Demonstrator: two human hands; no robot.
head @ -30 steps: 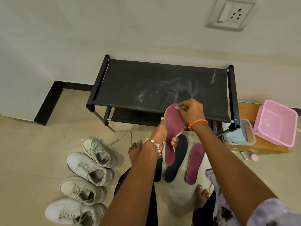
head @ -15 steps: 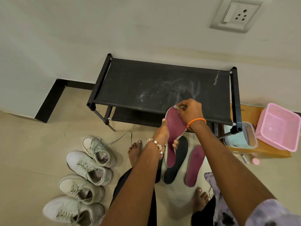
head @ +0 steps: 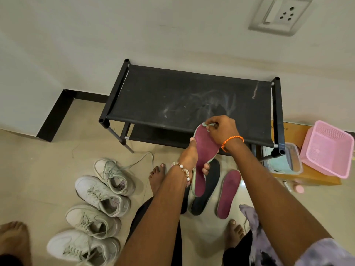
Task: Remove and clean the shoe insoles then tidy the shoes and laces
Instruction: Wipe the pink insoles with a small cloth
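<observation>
My left hand (head: 189, 156) grips a maroon insole (head: 203, 152) by its middle and holds it up in front of the black shoe rack (head: 184, 100). At the insole's toe end my right hand (head: 222, 129) pinches a small grey-green wad (head: 207, 125) against it. On the floor below lie a black insole (head: 208, 191) and a second maroon insole (head: 228, 192). Several white sneakers (head: 99, 196) with loose laces stand in a row at the left.
A pink basket (head: 326, 148) and a clear lidded box (head: 282, 160) rest on a brown carton (head: 307, 179) at the right. A small pink bottle (head: 298, 188) lies on the floor. My bare feet (head: 157, 173) stand beside the insoles; another person's foot (head: 13, 240) shows bottom left.
My right hand with the wad has shifted slightly along the insole's toe end. The view has tilted a little; the left hand keeps its hold.
</observation>
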